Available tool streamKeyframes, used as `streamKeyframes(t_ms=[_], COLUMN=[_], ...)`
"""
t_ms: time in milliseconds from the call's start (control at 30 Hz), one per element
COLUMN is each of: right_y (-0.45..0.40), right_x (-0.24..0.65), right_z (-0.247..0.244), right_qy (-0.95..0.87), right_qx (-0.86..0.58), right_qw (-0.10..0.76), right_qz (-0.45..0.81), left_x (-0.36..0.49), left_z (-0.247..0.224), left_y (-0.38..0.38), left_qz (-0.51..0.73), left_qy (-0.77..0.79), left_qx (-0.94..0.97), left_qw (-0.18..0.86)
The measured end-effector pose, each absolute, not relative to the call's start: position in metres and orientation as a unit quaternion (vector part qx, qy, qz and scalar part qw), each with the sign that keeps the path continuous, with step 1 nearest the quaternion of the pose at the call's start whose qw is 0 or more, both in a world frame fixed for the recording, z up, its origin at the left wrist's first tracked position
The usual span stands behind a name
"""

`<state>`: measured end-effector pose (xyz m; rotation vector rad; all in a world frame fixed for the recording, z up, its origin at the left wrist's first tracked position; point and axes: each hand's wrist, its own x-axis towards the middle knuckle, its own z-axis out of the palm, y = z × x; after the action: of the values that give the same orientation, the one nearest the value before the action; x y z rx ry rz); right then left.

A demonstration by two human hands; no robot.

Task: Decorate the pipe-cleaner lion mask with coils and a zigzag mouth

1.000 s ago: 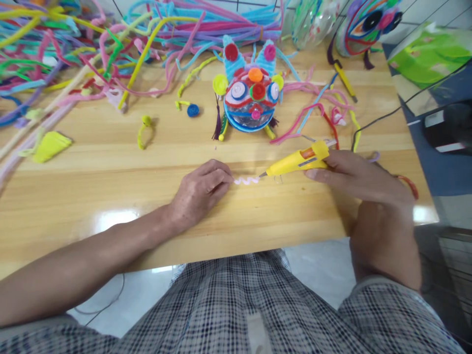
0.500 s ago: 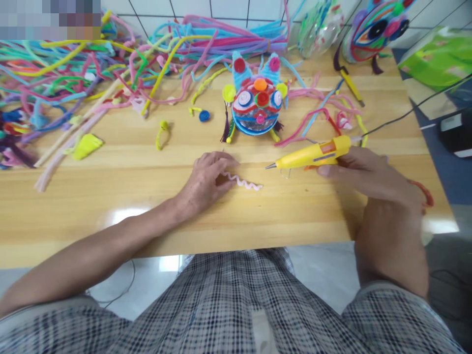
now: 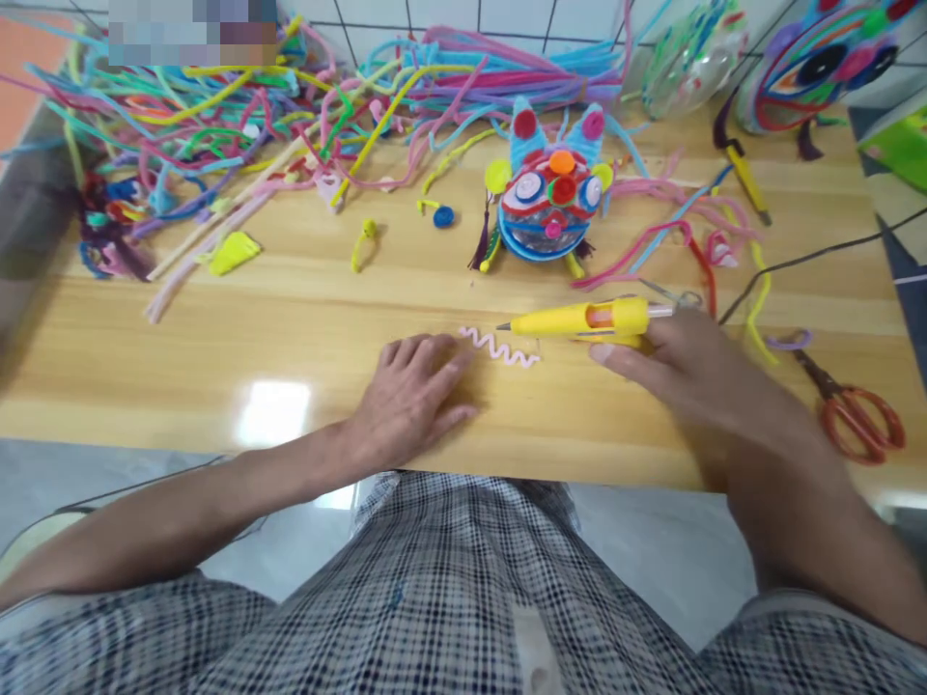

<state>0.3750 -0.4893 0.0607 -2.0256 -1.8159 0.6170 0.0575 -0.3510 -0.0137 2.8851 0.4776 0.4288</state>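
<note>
A yellow glue gun (image 3: 572,320) is in my right hand (image 3: 685,372), its metal nozzle pointing left. Just below the nozzle a pale pink, zigzag-bent pipe cleaner (image 3: 501,349) lies on the wooden table (image 3: 348,386). My left hand (image 3: 416,396) rests open beside its left end, fingers loosely spread, holding nothing. Behind the glue gun stands a colourful animal-head figure (image 3: 547,217) with blue ears, button-like coiled eyes and tassels. Part of the glue gun's handle is hidden by my right hand.
Tangled pipe cleaners (image 3: 238,145) cover the back left. Orange-handled scissors (image 3: 861,420) lie at the right, near a black cord (image 3: 818,253). A yellow cutter (image 3: 747,181) and a second animal-head figure (image 3: 818,72) are at the back right. A yellow piece (image 3: 233,253) lies left.
My left hand has let go of the zigzag pipe cleaner and drawn back from it. The glue gun's nozzle has come closer to the strip. The view has shifted, showing the scissors.
</note>
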Motion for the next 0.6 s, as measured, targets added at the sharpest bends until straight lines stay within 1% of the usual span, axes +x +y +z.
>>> streamKeyframes(t_ms=[133,233,433,600], right_y=[-0.469,-0.460,-0.452,-0.447], right_x=[0.358,0.353,0.350,0.345], right_z=[0.056,0.052,0.054,0.054], right_qy=[-0.709,-0.724,-0.735,-0.745], right_qx=[-0.671,-0.665,-0.660,-0.649], right_qw=[0.145,0.124,0.101,0.096], right_qz=[0.159,0.131,0.117,0.124], left_x=[0.061,0.063,0.065,0.066], left_z=[-0.032,-0.037,-0.029,-0.032], left_y=[-0.357,-0.355,-0.358,-0.359], left_qz=[0.159,0.159,0.137,0.139], left_qy=[0.174,0.176,0.178,0.196], left_qx=[0.966,0.964,0.969,0.962], left_qw=[0.104,0.117,0.105,0.128])
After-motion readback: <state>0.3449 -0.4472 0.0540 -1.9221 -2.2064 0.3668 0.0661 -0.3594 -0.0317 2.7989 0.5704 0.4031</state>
